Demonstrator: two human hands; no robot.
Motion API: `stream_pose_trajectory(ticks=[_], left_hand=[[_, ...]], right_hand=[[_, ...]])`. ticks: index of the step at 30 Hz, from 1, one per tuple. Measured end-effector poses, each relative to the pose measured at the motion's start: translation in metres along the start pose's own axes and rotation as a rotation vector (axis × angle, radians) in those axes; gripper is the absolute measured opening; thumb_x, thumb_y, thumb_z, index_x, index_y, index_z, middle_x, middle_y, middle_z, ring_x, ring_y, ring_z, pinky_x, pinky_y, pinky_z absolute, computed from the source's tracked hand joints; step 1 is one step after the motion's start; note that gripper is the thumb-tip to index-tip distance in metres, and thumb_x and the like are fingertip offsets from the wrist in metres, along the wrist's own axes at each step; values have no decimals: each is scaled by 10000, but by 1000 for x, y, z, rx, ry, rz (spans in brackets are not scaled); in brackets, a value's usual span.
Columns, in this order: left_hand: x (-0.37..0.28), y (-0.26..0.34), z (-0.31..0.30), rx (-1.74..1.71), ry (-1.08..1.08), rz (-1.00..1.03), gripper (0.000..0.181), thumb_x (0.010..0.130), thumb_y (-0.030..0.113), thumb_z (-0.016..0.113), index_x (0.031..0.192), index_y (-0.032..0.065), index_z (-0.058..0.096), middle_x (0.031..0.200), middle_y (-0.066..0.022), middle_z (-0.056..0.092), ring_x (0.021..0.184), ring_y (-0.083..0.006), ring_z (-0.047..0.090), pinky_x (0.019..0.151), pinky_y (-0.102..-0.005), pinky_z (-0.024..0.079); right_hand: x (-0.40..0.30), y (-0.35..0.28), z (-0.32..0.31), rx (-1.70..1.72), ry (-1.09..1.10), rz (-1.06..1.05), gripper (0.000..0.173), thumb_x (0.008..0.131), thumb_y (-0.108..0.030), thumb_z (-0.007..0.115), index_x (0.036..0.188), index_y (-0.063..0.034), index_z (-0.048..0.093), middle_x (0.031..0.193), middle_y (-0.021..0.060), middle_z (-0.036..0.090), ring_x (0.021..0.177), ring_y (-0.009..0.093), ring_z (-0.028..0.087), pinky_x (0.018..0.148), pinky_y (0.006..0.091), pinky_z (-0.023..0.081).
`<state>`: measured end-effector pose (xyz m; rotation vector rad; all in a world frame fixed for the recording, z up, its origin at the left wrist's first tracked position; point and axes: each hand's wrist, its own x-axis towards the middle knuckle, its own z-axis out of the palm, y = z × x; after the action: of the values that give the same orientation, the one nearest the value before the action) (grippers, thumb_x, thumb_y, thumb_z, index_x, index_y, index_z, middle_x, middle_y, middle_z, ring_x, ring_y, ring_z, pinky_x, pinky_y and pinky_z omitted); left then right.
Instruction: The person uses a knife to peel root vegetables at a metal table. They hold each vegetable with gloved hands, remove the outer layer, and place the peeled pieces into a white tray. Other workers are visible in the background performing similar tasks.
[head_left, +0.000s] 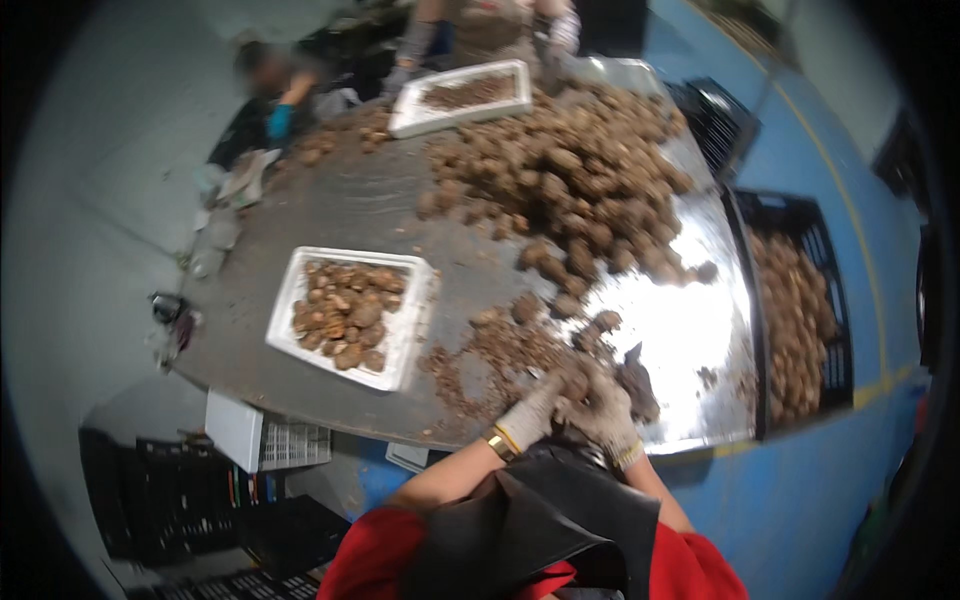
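Observation:
My left hand (531, 414), in a pale knit glove, and my right hand (606, 412), gloved alike, meet at the near edge of the metal table. Between them they hold a brown tuber (575, 381), partly covered by the fingers. Brown peelings (517, 349) lie spread beyond and to the left of my hands. A dark cloth-like item (637, 386) rests just right of my right hand. Past the peelings rises a large heap of brown tubers (570, 172). To the left, a white foam tray (409, 352) holds smaller, partly peeled tubers (349, 311).
Across the table (322, 217) a gloved person (491, 37) stands at another white foam tray (465, 120) holding brown bits. A second person (277, 90) is at the far left. A black crate (832, 330) of tubers stands right of the table; black crates (165, 495) are lower left.

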<state>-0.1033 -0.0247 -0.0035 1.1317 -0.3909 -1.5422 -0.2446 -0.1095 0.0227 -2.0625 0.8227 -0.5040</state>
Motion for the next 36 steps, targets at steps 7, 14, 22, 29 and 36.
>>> stream_pose_trajectory(ticks=[7, 14, 22, 29, 36], left_hand=[[10, 6, -1, -626, 97, -199, 396, 885, 419, 697, 1016, 56, 608, 769, 11, 586, 630, -89, 532, 540, -240, 448], [6, 21, -19, -456, 207, -76, 406, 945, 393, 614, 1185, 67, 589, 931, -59, 632, 700, -163, 566, 559, -258, 454], [6, 20, -18, -381, 269, -44, 506, 936, 470, 587, 1215, 49, 565, 1011, -113, 649, 791, -247, 641, 562, -299, 503], [-7, 30, -8, -205, 373, 34, 522, 961, 492, 511, 1236, 50, 550, 1021, -117, 663, 758, -266, 666, 557, -341, 534], [12, -4, -22, -55, 481, 268, 407, 990, 393, 484, 1214, 57, 540, 1052, -89, 629, 839, -199, 651, 606, -334, 550]], right_hand=[[-5, 4, -29, 89, -151, 59, 804, 736, -372, 766, 1416, -123, 417, 1313, 192, 546, 1219, 344, 533, 975, 418, 465], [-38, 30, -33, -336, -147, 184, 586, 842, -424, 649, 1296, -81, 508, 1034, 148, 629, 992, 318, 630, 819, 426, 516], [-9, 16, -5, -754, -523, 222, 445, 799, -181, 678, 1221, -99, 562, 1166, 111, 593, 1088, 303, 599, 855, 417, 527], [-24, 33, -6, -160, -36, 253, 394, 813, -190, 661, 1159, -20, 583, 955, 188, 645, 867, 335, 663, 742, 381, 542], [-36, -3, 1, 634, 22, 267, 341, 820, -118, 685, 1137, -39, 586, 780, 115, 628, 651, 216, 621, 598, 325, 494]])
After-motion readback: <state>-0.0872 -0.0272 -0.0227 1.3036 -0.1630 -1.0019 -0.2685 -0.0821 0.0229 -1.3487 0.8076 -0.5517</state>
